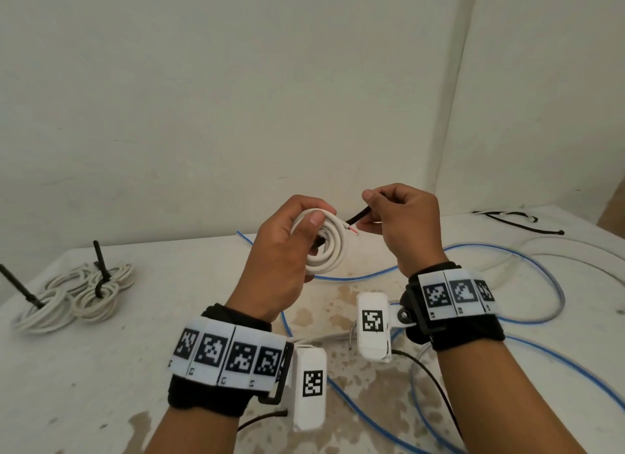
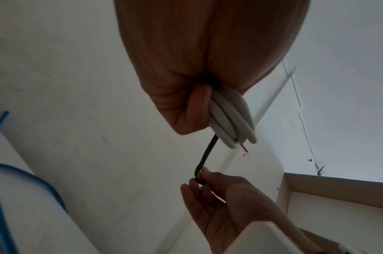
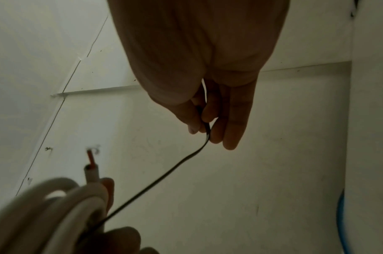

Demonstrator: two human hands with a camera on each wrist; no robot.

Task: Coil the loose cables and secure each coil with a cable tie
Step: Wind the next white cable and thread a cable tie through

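My left hand (image 1: 287, 250) grips a small coil of white cable (image 1: 329, 247) held up above the table; its cut end with a red core (image 1: 455, 231) pokes out to the right. A black cable tie (image 1: 359, 215) runs from the coil to my right hand (image 1: 399, 216), which pinches its free end between thumb and fingers. The left wrist view has the coil (image 2: 231, 118) under the palm and the tie (image 2: 206, 154) leading down to the right hand's fingers (image 2: 208, 180). In the right wrist view the tie (image 3: 164, 178) stretches from the fingers (image 3: 208, 120) down to the coil (image 3: 62, 206).
Several tied white coils (image 1: 77, 294) with black tie tails sticking up lie at the table's left. Loose blue cable (image 1: 490, 318) and white cable (image 1: 558, 250) sprawl over the right half of the white table (image 1: 135, 369). More black ties (image 1: 521, 220) lie at the far right corner.
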